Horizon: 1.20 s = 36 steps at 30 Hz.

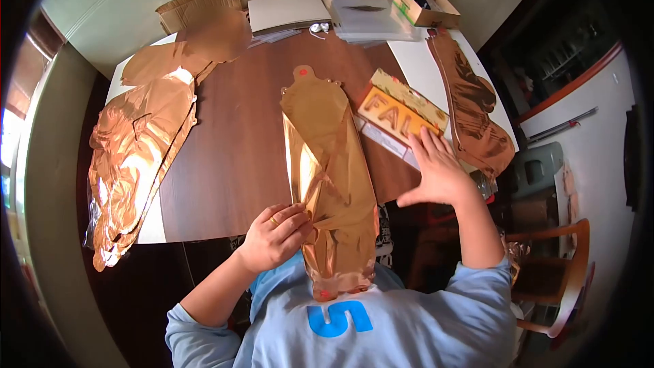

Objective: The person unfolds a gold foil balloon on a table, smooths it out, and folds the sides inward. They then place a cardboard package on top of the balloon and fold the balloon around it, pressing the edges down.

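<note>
A gold foil balloon, flat and partly folded, lies lengthwise from the middle of the table down over my lap. My left hand, with a ring on one finger, is closed on the balloon's left edge near the table's front. My right hand is open, fingers spread, its fingertips over the lower right corner of a printed packet. Large letters beginning "FAL" show on the packet's orange band; the rest is covered by my fingers. White packaging shows under the packet's lower edge.
A crumpled, shiny copper-coloured foil balloon hangs over the table's left edge. Another brown foil piece lies on the right. White sheets, a cardboard box and a white cable are at the back. A wooden chair stands at right.
</note>
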{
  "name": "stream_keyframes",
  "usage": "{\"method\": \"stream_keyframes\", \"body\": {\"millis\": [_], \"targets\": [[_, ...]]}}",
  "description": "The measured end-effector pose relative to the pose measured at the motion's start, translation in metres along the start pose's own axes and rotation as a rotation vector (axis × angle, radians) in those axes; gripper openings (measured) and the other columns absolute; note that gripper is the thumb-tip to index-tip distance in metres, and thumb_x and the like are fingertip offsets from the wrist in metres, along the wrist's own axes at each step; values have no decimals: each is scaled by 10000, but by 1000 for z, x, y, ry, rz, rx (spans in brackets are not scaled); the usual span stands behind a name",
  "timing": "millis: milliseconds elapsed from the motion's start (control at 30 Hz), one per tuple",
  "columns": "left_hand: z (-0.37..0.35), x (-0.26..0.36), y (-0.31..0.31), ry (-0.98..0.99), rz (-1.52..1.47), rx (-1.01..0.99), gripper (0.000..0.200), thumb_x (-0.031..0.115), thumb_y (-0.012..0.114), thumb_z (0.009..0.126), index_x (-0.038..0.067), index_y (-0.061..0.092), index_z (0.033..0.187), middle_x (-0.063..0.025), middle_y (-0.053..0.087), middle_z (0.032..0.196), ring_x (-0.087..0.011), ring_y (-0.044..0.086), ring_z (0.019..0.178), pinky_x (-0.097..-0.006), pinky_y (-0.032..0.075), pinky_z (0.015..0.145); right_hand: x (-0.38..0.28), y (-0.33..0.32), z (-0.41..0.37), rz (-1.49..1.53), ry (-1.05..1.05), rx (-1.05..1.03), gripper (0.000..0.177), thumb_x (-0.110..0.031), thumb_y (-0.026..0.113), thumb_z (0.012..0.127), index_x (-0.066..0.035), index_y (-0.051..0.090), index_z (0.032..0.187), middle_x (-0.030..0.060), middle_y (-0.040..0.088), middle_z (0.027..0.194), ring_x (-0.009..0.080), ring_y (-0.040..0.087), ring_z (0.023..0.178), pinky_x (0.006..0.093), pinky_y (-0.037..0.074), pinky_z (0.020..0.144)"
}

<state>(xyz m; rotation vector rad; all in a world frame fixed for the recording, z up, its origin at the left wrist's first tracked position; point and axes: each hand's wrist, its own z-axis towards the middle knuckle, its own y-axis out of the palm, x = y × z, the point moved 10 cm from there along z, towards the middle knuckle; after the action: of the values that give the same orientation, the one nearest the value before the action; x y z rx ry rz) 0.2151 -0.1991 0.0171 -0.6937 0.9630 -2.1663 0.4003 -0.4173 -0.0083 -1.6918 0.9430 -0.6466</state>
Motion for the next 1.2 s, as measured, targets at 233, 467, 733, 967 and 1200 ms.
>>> {"method": "stream_keyframes", "body": {"millis": [233, 467, 733, 967, 1200], "targets": [[-3, -4, -1, -43, -11, -7, 219, 69, 756, 757, 61, 694, 968, -63, 692, 1022, -251, 681, 1041, -404, 542, 870, 0, -15, -50, 64, -101, 325, 421, -70, 668, 855, 22, 565, 1252, 283, 610, 1211, 413, 601, 1135, 441, 489, 967], [-5, -5, 0, -67, -12, 20, 227, 72, 762, 749, 65, 691, 965, -60, 681, 1014, -257, 680, 1033, -416, 541, 869, -6, -111, -110, 223, -68, 1002, 269, 55, 617, 881, 43, 668, 1145, 208, 717, 1023, 360, 713, 934, 409, 574, 795], [-14, 1, -4, -107, 93, 90, 269, 83, 773, 713, 113, 701, 971, -24, 647, 1069, -251, 635, 1069, -443, 486, 934, -118, -11, -58, -113, -678, 699, 330, -159, 585, 917, 23, 663, 1181, 191, 654, 1235, 347, 616, 1180, 422, 525, 960], [-13, 1, -7, -116, 152, 98, 290, 94, 778, 703, 124, 704, 981, -48, 633, 1151, -258, 608, 1100, -455, 459, 968, -114, 7, -53, -130, -687, 555, 394, -194, 539, 958, -34, 587, 1315, 193, 542, 1399, 350, 492, 1328, 523, 364, 1122], [-18, -5, 7, -120, 49, 11, 324, 83, 772, 763, 68, 666, 1069, -110, 625, 1193, -325, 601, 1161, -480, 496, 968, -114, 29, -78, -59, -728, 908, 327, -243, 678, 924, -120, 600, 1218, 128, 590, 1325, 283, 542, 1233, 474, 409, 1094]]}}
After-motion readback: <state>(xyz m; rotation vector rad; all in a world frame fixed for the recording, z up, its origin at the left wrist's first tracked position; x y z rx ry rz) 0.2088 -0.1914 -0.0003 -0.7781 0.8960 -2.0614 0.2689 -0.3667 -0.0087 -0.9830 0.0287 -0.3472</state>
